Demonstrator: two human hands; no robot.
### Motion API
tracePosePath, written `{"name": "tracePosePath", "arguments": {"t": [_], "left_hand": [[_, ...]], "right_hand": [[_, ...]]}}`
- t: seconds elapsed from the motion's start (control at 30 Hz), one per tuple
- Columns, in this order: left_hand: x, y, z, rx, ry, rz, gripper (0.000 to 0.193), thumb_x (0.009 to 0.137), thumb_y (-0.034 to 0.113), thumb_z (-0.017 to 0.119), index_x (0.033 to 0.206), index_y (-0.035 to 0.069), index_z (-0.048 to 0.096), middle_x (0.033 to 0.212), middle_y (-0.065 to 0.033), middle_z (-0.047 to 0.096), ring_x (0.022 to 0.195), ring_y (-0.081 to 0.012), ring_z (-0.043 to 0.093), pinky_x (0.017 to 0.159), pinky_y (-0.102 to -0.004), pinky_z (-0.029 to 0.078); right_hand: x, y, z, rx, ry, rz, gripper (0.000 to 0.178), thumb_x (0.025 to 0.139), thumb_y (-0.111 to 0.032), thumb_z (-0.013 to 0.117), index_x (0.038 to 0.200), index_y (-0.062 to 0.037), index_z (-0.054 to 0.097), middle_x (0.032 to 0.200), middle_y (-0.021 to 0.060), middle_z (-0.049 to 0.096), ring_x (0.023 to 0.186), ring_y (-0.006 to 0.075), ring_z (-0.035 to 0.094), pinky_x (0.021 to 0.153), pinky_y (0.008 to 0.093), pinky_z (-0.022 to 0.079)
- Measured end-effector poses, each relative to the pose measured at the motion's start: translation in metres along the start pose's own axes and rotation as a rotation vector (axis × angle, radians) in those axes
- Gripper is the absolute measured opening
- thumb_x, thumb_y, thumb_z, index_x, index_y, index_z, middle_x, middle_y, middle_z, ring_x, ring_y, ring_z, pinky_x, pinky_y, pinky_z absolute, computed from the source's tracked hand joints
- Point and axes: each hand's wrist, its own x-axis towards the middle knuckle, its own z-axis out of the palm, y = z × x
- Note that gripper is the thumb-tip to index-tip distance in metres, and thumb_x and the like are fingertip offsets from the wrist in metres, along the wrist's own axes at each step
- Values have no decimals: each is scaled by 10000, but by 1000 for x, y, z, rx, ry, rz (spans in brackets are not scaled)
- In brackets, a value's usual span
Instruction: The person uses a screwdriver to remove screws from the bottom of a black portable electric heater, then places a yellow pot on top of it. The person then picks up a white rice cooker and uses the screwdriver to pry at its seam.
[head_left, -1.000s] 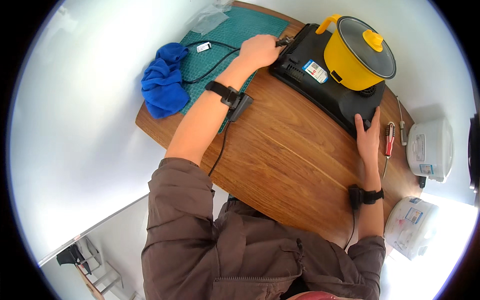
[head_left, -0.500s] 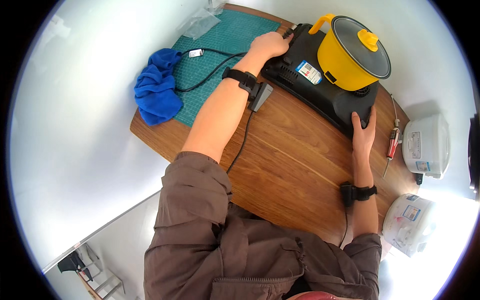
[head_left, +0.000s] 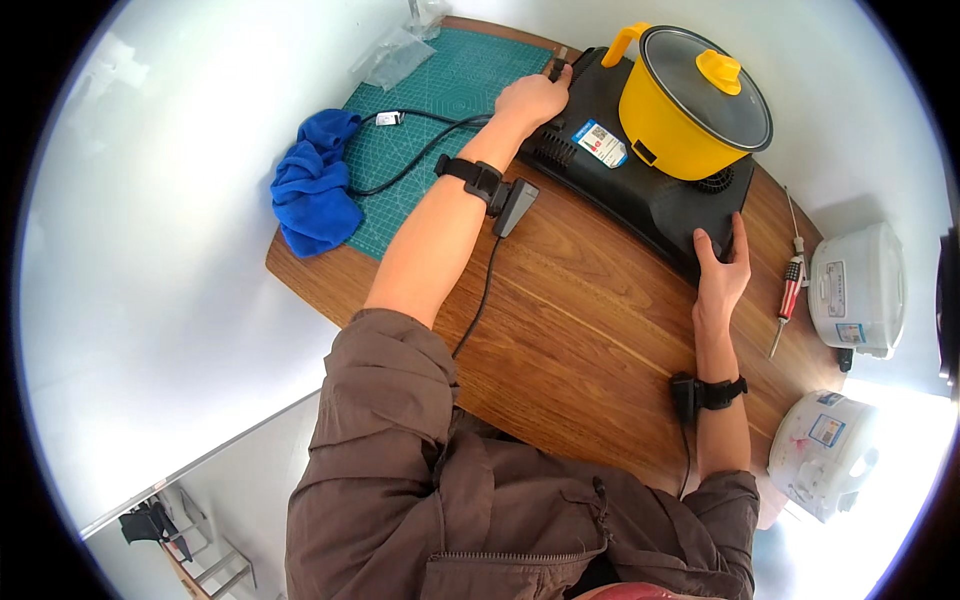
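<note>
A flat black induction cooker (head_left: 640,205) lies underside up, with vents, a fan grille and a white-and-blue label (head_left: 600,144) showing. On it stands a yellow electric pot (head_left: 655,125) with a glass lid. My left hand (head_left: 530,102) is closed on the cooker's far left end; its fingertips are at a small black part (head_left: 557,69), too small to name. My right hand (head_left: 720,270) grips the near right corner, with the thumb on top and a finger along the side.
Left of the cooker are a green cutting mat (head_left: 400,180), a black cord (head_left: 400,180), a blue cloth (head_left: 315,185) and a clear plastic bag (head_left: 400,62). To the right lie a red-handled screwdriver (head_left: 791,288) and two white rice cookers (head_left: 858,285) on the wooden table (head_left: 560,350).
The cooker, with the pot on it, has shifted slightly left in view, and both hands with it. My right hand's thumb and finger are now spread wider at the corner.
</note>
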Motion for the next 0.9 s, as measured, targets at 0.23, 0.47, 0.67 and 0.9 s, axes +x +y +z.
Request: {"name": "tracePosePath", "arguments": {"t": [0.23,0.47,0.67,0.9], "left_hand": [[-11,0,-5,-127,38,-94,937,1035,732,321,1358,-82,655,1404,-301,634,1356,-458,572,1123,-474,441],[-15,-9,-4,-143,19,-112,849,1054,688,315,1353,-16,685,1400,-250,656,1336,-456,585,1099,-500,465],[-20,-22,5,-245,19,-156,858,1054,679,342,1328,-58,684,1372,-272,665,1315,-458,599,1072,-496,486],[-46,-25,0,-248,65,-199,894,1026,695,426,1249,-126,697,1296,-324,683,1256,-465,641,1032,-472,523]], "right_hand": [[-2,0,-3,152,11,-11,709,861,-33,813,1504,62,529,1552,191,515,1352,237,544,1162,357,414],[10,-16,-6,176,-45,3,700,868,-9,796,1508,68,523,1431,173,615,1252,215,614,1093,322,466],[43,-21,-9,84,-144,-44,661,870,-25,782,1484,69,556,1397,167,636,1233,210,624,1089,323,467],[80,-12,-11,33,-296,-50,616,871,-47,754,1453,70,589,1401,170,638,1259,214,611,1097,327,454]]}}
